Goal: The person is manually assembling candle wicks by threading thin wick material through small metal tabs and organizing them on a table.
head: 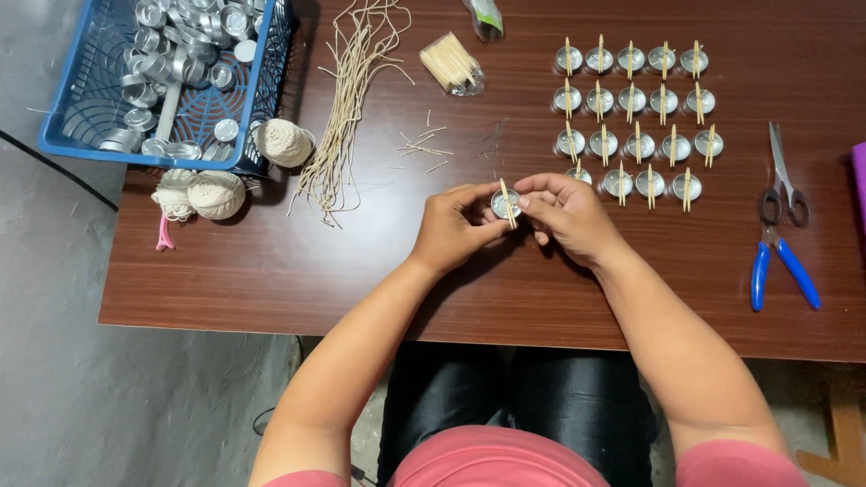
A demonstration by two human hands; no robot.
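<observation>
Half hid a small metal cup point(502, 200) behind fingertips, low over the brown table point(361, 271), near its middle. Grasped the cup's rim with the left hand point(448, 230), thumb and forefinger closed on it; pinched a thin wooden stick point(509, 204) lying across the cup with the right hand point(570, 215), fingers closed as well. Looked, judging by the rows of finished cups point(631, 117) just beyond, like the stick-setting step: squaring the stick over the rim. Called next for a level carry to the short left end of the nearest row, without knocking neighbours. Could not make out any wick inside the cup, nor whether one stick or two. Lost one cup of that near row partly behind the right fingers; cut off the blue basket point(63, 135) of bare cups at the top edge, and a purple thing point(860, 176) at the right edge
</observation>
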